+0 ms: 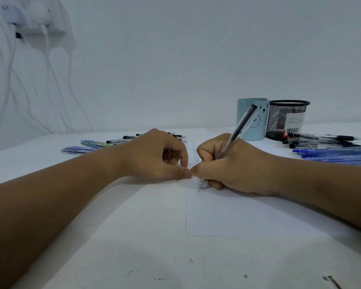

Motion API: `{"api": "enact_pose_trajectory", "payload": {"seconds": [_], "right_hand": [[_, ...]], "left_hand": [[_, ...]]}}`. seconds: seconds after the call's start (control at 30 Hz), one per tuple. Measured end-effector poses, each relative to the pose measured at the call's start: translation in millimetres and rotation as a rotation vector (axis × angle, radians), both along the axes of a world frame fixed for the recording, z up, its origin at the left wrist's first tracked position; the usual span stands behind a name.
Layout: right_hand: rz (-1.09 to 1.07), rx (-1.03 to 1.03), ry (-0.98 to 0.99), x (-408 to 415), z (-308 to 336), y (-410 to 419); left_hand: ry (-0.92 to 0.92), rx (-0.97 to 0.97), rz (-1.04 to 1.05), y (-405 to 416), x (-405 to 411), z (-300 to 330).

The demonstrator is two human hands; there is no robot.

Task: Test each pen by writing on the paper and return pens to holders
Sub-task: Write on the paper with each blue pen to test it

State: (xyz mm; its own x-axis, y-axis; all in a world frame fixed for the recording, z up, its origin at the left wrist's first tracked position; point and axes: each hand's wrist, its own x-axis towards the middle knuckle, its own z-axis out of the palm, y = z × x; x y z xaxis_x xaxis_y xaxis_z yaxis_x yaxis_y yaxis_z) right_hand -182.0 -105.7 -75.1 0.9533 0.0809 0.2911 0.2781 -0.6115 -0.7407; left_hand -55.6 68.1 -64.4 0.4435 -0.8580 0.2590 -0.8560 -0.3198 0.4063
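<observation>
Head view: right hand (236, 163) grips pen (237, 133) on paper (227, 213); left hand (154, 155) loosely curled, seemingly empty; holders (288, 119) behind.

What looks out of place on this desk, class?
Both holders, the blue cup and mesh cup, seem to hold no pens, while pens lie loose on the table in a left pile and a right pile.

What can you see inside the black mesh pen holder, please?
Through the black mesh holder nothing like a pen shows, and none sticks out above its rim. A white label on its front hides part of the inside.
</observation>
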Motion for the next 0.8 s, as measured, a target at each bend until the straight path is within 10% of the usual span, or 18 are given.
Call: {"api": "enact_pose_trajectory", "payload": {"seconds": [0.8], "right_hand": [[0.02, -0.013, -0.023, -0.2, 0.8, -1.6]], "left_hand": [[0.0, 0.011, 0.003, -0.5, -0.4, 0.8]]}}
